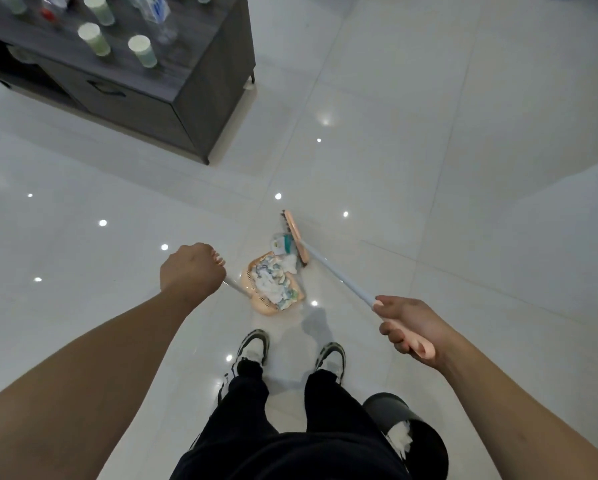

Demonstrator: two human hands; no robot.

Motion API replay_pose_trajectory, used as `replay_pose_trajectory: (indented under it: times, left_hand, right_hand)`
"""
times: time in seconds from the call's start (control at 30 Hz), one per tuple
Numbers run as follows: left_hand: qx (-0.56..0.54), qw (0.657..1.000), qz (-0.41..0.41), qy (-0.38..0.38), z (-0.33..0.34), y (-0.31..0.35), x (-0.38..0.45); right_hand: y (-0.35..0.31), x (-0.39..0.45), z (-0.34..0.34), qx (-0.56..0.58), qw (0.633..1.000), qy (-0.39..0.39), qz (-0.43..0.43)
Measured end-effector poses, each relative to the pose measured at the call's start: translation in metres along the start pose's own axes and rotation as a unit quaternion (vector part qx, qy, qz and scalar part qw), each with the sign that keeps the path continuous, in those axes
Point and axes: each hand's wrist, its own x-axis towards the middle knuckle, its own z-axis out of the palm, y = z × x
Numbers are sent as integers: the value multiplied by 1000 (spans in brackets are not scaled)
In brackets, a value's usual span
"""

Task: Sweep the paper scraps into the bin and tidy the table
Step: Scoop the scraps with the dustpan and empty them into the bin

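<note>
Nearest the camera, the right hand (406,329) is wrapped tight round the peach grip of the broom handle (339,275), and the left hand (192,270) is fisted round the top of the dustpan's upright handle. Below them the dustpan (275,284) sits on the pale tiled floor (429,168), already heaped with crumpled paper scraps (276,280). A few scraps lie just outside its mouth, touching the broom head (295,235), which rests on the floor at the pan's far edge. By my reading, the sweeping step is nearly finished: one short stroke toward the pan should gather the stragglers. After that the pan needs lifting level and carrying to the dark bin (410,434), which stands beside the person's right leg with white paper already in it. Cups (141,50) and other items crowd the dark worktop (193,60), not yet tidied.
</note>
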Motion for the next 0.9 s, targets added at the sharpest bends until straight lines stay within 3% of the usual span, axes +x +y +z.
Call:
replay_pose_trajectory:
  times: [0.27, 0.57, 0.9]
  left_hand:
    - [-16, 998, -66, 3, -5, -36, -19]
    - [-24, 995, -93, 19, -5, -56, -18]
    - [-41, 996, -74, 15, -5, -57, -10]
  right_hand:
    - [-29, 48, 32, -139, 985, 72, -78]
    - [14, 52, 63, -346, 938, 9, -23]
    - [28, 3, 42, -240, 970, -42, 16]
